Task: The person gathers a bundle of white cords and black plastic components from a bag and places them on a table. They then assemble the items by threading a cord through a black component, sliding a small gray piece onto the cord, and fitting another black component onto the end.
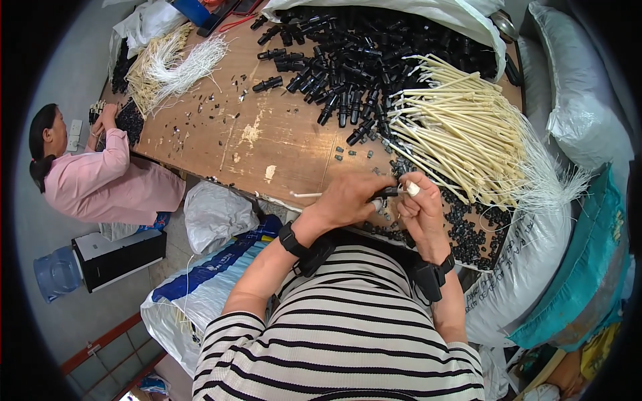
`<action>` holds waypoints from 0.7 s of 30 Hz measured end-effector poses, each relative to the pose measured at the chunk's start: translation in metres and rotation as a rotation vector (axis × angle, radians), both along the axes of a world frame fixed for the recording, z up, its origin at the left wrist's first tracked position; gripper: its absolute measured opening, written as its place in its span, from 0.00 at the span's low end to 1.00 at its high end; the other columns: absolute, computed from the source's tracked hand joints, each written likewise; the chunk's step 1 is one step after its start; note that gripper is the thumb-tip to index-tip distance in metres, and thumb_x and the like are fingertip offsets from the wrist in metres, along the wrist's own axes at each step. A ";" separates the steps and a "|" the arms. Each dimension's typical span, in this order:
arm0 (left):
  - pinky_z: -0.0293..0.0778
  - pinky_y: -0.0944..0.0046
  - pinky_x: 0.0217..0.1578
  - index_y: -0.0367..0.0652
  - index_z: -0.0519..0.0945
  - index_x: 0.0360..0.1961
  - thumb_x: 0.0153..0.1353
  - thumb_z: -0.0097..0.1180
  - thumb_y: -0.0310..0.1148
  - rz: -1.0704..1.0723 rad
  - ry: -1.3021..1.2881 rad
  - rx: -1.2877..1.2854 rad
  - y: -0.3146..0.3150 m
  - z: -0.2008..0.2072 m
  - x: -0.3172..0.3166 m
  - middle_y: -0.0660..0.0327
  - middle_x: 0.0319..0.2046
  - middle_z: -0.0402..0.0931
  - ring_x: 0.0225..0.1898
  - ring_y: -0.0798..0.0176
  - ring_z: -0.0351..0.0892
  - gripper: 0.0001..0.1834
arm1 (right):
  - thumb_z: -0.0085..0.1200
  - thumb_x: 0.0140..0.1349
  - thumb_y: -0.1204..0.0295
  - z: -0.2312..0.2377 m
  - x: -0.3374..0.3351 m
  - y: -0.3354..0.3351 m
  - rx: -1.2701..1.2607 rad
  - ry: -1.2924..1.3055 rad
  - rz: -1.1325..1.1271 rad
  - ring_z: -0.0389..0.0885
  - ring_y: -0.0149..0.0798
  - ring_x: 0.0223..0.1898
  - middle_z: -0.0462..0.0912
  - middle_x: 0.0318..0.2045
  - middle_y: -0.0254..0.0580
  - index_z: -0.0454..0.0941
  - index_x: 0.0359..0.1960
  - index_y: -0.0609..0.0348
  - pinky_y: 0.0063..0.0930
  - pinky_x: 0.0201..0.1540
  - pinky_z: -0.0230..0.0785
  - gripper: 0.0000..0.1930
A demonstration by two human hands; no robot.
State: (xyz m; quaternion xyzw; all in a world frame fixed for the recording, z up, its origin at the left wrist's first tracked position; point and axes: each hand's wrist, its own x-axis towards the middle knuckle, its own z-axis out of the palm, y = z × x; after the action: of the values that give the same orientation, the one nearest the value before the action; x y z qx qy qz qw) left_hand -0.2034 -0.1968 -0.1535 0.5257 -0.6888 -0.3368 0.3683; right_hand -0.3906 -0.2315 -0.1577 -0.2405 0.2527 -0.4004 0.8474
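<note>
My left hand (348, 200) is closed around a black plastic fitting (386, 192) at the table's near edge. A thin cream tube (306, 195) sticks out to the left from under that hand. My right hand (422, 207) is pinched close beside the fitting's right end, with a white cover (412, 189) on one fingertip. What its fingers grip is too small to make out. Small dark grey pieces (471, 234) lie right of my hands. Beyond them is a bundle of cream tubes (461, 123) with white strands at their ends.
Black fittings (348, 80) spill from a white sack (401, 8) at the far side. Another tube bundle (160, 67) lies far left, near a person in pink (90, 174) working at the table (267, 134). Stuffed sacks (582, 87) crowd the right; a bag (217, 214) stands left below the edge.
</note>
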 end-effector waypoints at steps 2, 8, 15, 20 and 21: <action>0.74 0.59 0.35 0.41 0.79 0.44 0.49 0.56 0.24 -0.023 -0.060 0.029 -0.001 -0.008 0.001 0.53 0.34 0.80 0.35 0.52 0.80 0.18 | 0.52 0.61 0.79 0.005 -0.002 -0.003 -0.088 0.212 0.015 0.59 0.18 0.14 0.75 0.18 0.28 0.79 0.46 0.66 0.16 0.18 0.50 0.12; 0.74 0.57 0.32 0.41 0.82 0.39 0.47 0.56 0.25 0.059 -0.161 0.064 0.000 -0.010 0.006 0.53 0.28 0.80 0.30 0.51 0.80 0.14 | 0.54 0.52 0.78 0.011 -0.002 0.002 -1.319 1.133 0.028 0.80 0.39 0.19 0.83 0.24 0.40 0.83 0.46 0.52 0.27 0.22 0.69 0.18; 0.74 0.57 0.33 0.39 0.82 0.36 0.47 0.56 0.25 0.150 -0.101 0.233 0.003 -0.011 0.009 0.52 0.29 0.80 0.32 0.49 0.80 0.13 | 0.60 0.50 0.78 -0.001 0.005 0.010 -1.680 1.316 -0.088 0.75 0.36 0.15 0.72 0.15 0.36 0.84 0.46 0.53 0.29 0.17 0.64 0.18; 0.75 0.56 0.34 0.42 0.82 0.37 0.45 0.57 0.24 0.129 -0.193 0.107 0.008 -0.003 0.010 0.55 0.31 0.81 0.34 0.49 0.80 0.15 | 0.60 0.49 0.74 -0.009 0.009 0.006 -1.612 1.205 -0.132 0.68 0.34 0.11 0.70 0.14 0.33 0.84 0.41 0.51 0.28 0.16 0.60 0.14; 0.75 0.56 0.34 0.44 0.82 0.38 0.44 0.58 0.24 0.102 -0.277 -0.048 0.009 0.001 0.008 0.56 0.31 0.81 0.35 0.50 0.81 0.16 | 0.62 0.50 0.72 -0.006 0.011 0.006 -1.226 1.184 -0.020 0.67 0.33 0.12 0.70 0.14 0.34 0.83 0.38 0.52 0.28 0.17 0.60 0.11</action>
State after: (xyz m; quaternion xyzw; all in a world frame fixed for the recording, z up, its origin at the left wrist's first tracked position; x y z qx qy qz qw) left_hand -0.1956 -0.1874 -0.1529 0.5927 -0.7132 -0.2254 0.2988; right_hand -0.3794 -0.2256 -0.1635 -0.8242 0.3949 -0.2821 0.2919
